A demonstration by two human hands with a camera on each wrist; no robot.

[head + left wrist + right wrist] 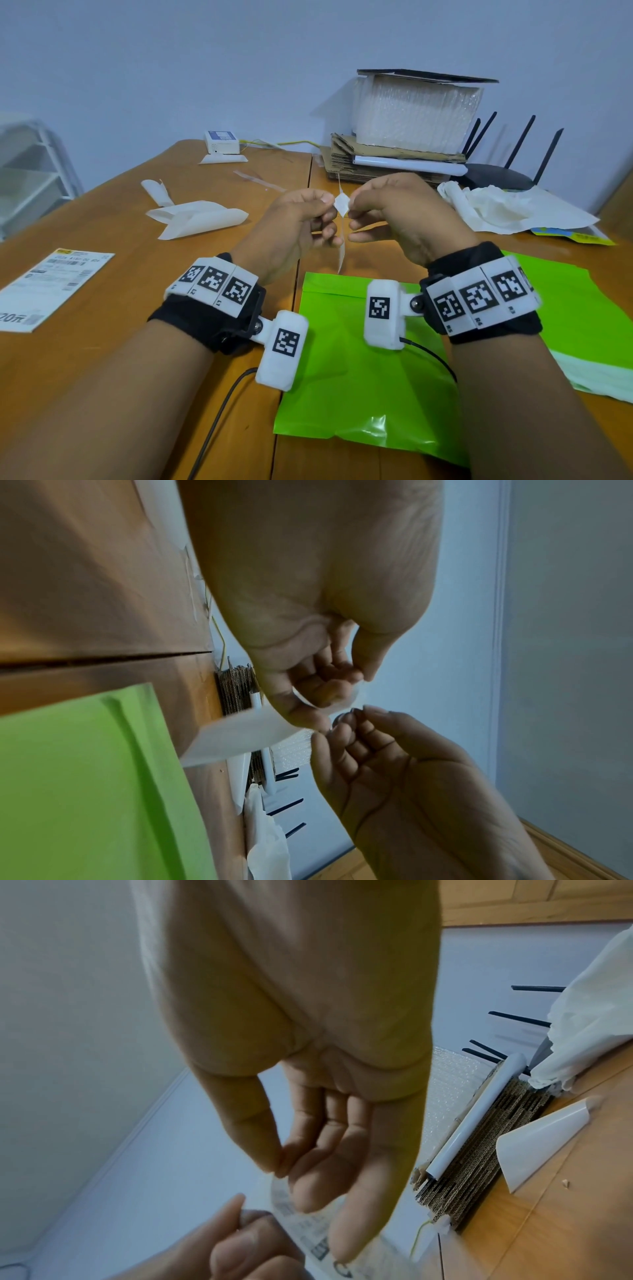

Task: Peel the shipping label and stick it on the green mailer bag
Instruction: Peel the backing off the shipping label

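Above the green mailer bag (359, 377), white printed shipping label (342, 205) edge-on, pinched between both hands' fingers (325, 200)

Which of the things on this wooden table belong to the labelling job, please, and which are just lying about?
Belongs to the job:
- white printed shipping label, pinched by the left hand and the right hand
- flat green plastic mailer bag

Lying about:
- black router
- stacked brown cardboard
- curled white backing sheets
- second printed label

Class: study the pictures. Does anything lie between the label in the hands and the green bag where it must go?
Nothing visible does. Both hands, left hand and right hand, pinch the label above the table; the green bag lies just below, its top bare.
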